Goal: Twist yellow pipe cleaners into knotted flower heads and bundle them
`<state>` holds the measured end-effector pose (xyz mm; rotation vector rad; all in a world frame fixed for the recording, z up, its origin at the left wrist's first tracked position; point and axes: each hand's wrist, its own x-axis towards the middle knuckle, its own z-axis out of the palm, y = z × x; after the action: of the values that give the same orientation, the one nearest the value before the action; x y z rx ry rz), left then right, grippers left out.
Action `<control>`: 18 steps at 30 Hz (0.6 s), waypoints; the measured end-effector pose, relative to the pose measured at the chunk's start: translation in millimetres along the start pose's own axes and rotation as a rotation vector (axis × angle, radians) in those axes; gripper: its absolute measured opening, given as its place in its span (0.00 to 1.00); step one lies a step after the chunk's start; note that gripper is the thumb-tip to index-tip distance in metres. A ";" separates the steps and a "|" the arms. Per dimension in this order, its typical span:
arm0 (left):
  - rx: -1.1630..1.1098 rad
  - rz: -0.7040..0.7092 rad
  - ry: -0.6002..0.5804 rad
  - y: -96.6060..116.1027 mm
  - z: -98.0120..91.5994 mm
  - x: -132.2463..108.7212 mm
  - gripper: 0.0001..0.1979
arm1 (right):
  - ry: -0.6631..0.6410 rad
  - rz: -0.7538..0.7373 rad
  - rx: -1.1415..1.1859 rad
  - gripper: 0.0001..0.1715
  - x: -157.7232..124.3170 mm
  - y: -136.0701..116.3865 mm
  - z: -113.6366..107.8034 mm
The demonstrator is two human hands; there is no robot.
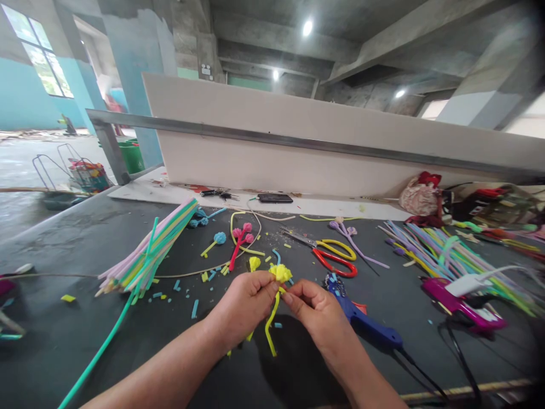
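Above the dark table, my left hand point(247, 300) pinches a yellow pipe-cleaner flower point(281, 273) just under its fluffy head. My right hand point(315, 309) closes its thumb and fingertips on the yellow pipe-cleaner stem at the flower's base; the exact grip point is partly hidden by the fingers. A loose yellow end point(269, 334) hangs down between both hands. Just behind them lies a small yellow bud point(254, 263). Right of my right hand rests a blue glue gun point(372, 326). Scissors with red and yellow handles point(317, 245) lie beyond.
A bundle of pastel pipe cleaners point(149, 250) lies left, another point(451, 255) right. Pink point(243, 234), blue point(219, 238) and purple point(347, 232) pipe-cleaner pieces lie behind. A magenta device point(462, 307) with a cable sits right. A phone point(275, 198) lies by the white board.
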<state>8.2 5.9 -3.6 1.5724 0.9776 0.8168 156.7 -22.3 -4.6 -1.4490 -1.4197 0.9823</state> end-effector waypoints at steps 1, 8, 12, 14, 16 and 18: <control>0.024 0.014 0.004 0.2 -0.3 -0.3 0.15 | -0.009 -0.003 0.001 0.15 -0.8 -1.5 -0.2; 0.172 0.137 0.045 -0.5 -1.9 -0.1 0.14 | 0.034 -0.063 -0.005 0.16 -3.5 -7.3 4.3; 0.286 0.233 0.068 -1.3 -2.9 1.2 0.14 | 0.116 -0.102 -0.095 0.16 -2.1 -5.2 4.3; 0.309 0.263 0.062 -2.7 -3.0 1.8 0.14 | 0.122 -0.117 -0.102 0.17 -1.4 -4.4 3.4; 0.334 0.290 0.058 -4.4 -2.9 2.0 0.14 | 0.102 -0.123 -0.094 0.17 -0.9 -4.2 2.4; 0.372 0.316 0.048 -5.9 -3.1 1.9 0.13 | 0.073 -0.118 -0.063 0.18 -0.5 -4.3 1.5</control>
<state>5.2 9.5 -8.6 2.0735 0.9674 0.9293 153.9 -22.8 -1.0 -1.4144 -1.4766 0.8103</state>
